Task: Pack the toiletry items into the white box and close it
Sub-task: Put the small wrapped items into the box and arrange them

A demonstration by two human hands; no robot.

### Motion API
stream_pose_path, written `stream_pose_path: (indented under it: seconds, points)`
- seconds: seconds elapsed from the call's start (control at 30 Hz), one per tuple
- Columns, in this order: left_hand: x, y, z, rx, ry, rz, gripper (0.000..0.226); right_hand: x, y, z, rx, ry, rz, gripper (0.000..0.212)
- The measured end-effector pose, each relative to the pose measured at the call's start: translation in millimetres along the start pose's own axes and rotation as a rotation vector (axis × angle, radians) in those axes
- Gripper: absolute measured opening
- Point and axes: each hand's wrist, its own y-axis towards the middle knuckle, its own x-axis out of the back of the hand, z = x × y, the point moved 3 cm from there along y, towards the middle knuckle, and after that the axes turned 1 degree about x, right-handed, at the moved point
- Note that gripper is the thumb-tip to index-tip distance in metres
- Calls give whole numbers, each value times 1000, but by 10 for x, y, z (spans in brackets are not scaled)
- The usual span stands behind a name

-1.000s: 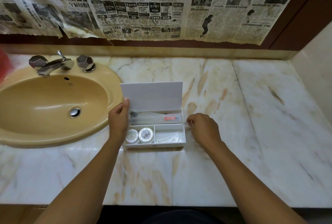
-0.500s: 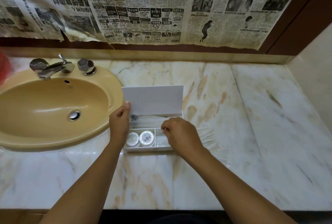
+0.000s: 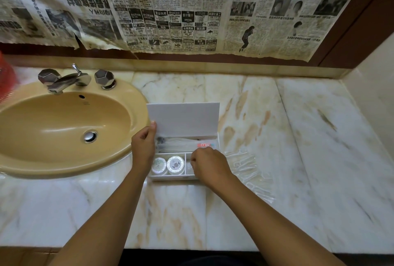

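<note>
Resting on the marble counter [image 3: 277, 137], just right of the tan sink [image 3: 64, 129], the white box [image 3: 170, 177] is found open, its lid [image 3: 184, 119] raised upright at the rear. The lid's left edge is pinched by the left hand [image 3: 143, 148], thumb in front and fingers behind. The right hand [image 3: 210, 166] is lowered over the front right compartment with its fingers curled together; what is held between them, if anything, cannot be told, as the fingertips are turned away from the camera. Two round white containers [image 3: 168, 165] are seen side by side, touching, in the front left compartment. In the long rear compartment, clear-wrapped items [image 3: 177, 145] are laid lengthwise, one bearing a red label [image 3: 204, 144] at its right end. A crumpled clear plastic wrapper [image 3: 247, 167] is noted on the counter, just beside the box on its right and partly covered by the right forearm. A chrome tap [image 3: 68, 81] with two faceted knobs is mounted behind the sink. Newspaper sheets [image 3: 191, 9] are hung across the wall above the counter.
</note>
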Motion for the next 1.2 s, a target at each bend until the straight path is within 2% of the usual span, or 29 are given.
stream_pose_path:
  seconds: [0.13,0.23,0.4,0.53,0.67,0.73,0.83,0.9,1.2]
  points:
    - [-10,-4,-15,2,2,1,48,-96,-8,-1,-19,111,98,21]
    - [-4,-13,-15,-7,4,4,50,-86,-7,-8,-5,130,75,22]
    - [0,4,24,-13,0,6,55,180,-8,-73,23,204,-90,21]
    - [8,18,56,0,-25,12,57,437,-18,-291,-56,316,-231,17]
    - [5,24,63,-1,-29,13,57,488,23,-593,-160,290,-293,18]
    - [5,28,64,2,-26,11,57,447,44,-735,-229,244,-272,21]
    - [-5,16,28,-4,-18,-3,51,320,22,-862,-318,116,-83,37]
    - [-11,8,8,-7,-16,-9,50,269,-12,-866,-307,43,-15,39]
    - [-14,5,2,0,-28,-10,52,228,11,-929,-290,52,-108,29]
